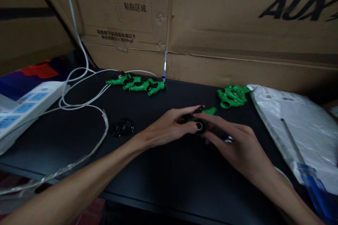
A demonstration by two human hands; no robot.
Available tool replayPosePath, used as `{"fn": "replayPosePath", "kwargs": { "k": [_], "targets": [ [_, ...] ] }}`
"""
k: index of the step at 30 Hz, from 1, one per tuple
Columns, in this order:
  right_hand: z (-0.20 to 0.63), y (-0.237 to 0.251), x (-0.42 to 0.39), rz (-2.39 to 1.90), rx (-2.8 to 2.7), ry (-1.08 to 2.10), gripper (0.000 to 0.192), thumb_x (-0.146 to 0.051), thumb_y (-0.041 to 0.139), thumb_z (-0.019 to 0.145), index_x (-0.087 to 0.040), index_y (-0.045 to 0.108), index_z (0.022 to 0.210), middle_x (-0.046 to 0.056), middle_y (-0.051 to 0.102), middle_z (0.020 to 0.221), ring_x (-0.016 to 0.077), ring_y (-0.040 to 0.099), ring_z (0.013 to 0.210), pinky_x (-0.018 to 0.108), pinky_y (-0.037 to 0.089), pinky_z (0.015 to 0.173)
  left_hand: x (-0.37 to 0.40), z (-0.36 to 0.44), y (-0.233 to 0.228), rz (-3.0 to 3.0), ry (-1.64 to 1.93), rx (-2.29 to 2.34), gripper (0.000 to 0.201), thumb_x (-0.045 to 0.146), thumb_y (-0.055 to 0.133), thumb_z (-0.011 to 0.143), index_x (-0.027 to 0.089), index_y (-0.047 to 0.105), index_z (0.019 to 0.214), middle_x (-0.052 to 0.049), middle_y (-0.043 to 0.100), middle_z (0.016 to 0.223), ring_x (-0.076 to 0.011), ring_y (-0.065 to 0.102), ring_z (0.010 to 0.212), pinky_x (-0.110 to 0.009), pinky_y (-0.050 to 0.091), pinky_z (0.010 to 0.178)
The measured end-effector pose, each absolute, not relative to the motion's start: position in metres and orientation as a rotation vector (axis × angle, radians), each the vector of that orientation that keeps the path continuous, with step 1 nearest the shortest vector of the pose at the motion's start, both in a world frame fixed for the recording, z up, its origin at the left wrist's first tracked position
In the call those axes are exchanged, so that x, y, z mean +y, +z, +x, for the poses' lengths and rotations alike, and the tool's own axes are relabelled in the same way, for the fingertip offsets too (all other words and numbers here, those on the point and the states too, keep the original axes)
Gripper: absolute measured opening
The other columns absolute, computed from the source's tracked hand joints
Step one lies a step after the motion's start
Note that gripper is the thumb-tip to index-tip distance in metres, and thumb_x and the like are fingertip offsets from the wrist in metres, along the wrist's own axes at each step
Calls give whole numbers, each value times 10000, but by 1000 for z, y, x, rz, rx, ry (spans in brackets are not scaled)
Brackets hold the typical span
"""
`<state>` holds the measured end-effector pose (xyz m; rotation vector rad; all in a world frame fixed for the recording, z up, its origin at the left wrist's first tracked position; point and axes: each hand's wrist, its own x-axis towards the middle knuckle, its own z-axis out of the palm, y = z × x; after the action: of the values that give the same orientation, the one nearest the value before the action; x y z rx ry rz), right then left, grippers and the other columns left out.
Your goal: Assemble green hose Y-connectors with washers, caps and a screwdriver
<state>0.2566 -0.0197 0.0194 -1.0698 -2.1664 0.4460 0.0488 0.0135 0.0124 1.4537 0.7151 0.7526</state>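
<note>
A green plastic hose fitting (204, 116) with a black ring at its near end is held low over the middle of the dark surface (163, 168), between both hands. It is pinched from the left by the fingertips of the left hand (169, 126), while the right hand (232, 144) is closed over it from the right, fingers curled round the black end; the part appears to be steadied on one side so that the ring can be worked on the other. A small black-and-white piece shows under the right hand's fingers, though what it is cannot be told.

Behind, a row of like green fittings (137, 83) is laid out near the cardboard boxes (237, 24), and a looser heap of green parts (232, 95) lies to the right, just beside a clear plastic bag (295, 126). A small pile of black rings (121, 127) sits left of the hands, within easy reach. White cables (79, 88) run to a power strip (23, 107) at the far left. A blue-handled screwdriver (311, 179) rests at the right edge.
</note>
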Motion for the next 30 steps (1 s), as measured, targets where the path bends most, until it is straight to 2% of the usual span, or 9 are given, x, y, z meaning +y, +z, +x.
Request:
{"fn": "replayPosePath", "kwargs": {
  "k": [3,7,9,12,14,18,21,30],
  "targets": [
    [258,18,-20,-1061,-2190,465,392,-141,610,945,-230,680,1320,41,804,1071,161,771,799,280,628,826,14,49,10,1433,749,723,636,214,687,838,193,561,1461,-96,667,1406,-284,629,1287,-449,475,1088],
    [264,15,-18,-1048,-2245,484,463,-140,588,963,-280,621,1403,18,800,1072,147,746,764,254,610,756,16,47,10,1433,742,742,618,221,745,820,168,593,1417,-119,710,1330,-275,661,1245,-409,498,1064],
    [268,14,-17,-1014,-2286,504,513,-132,572,975,-317,569,1453,-1,792,1045,131,729,755,231,595,751,18,46,10,1439,729,769,690,216,761,819,160,535,1468,-126,736,1268,-268,679,1212,-397,501,1054],
    [269,16,-15,-982,-2300,518,534,-120,538,996,-337,523,1484,3,760,1118,125,718,842,220,576,802,19,46,10,1420,741,782,743,226,766,830,159,476,1511,-129,746,1228,-256,692,1172,-384,509,1026],
    [267,17,-16,-1015,-2256,494,506,-162,591,990,-303,534,1473,22,739,1112,140,702,889,233,568,817,18,48,10,1388,772,801,701,246,773,831,166,517,1480,-125,744,1223,-248,688,1165,-367,512,1005],
    [259,18,-17,-1042,-2189,426,490,-219,737,907,-214,609,1381,17,648,921,145,639,804,240,543,747,16,51,10,1333,783,839,607,288,758,854,187,575,1423,-82,764,1083,-220,710,1047,-336,521,920],
    [257,16,-17,-1017,-2192,445,397,-158,673,945,-219,632,1336,22,617,944,139,634,844,234,525,752,14,52,10,1317,780,830,561,281,763,850,181,603,1378,-52,755,986,-197,711,951,-318,522,867],
    [256,14,-16,-967,-2231,445,455,-85,622,956,-283,607,1365,10,582,948,123,620,827,215,506,729,13,54,2,1271,833,823,573,259,802,780,166,613,1313,-46,730,944,-186,691,874,-312,514,805]
  ]
}}
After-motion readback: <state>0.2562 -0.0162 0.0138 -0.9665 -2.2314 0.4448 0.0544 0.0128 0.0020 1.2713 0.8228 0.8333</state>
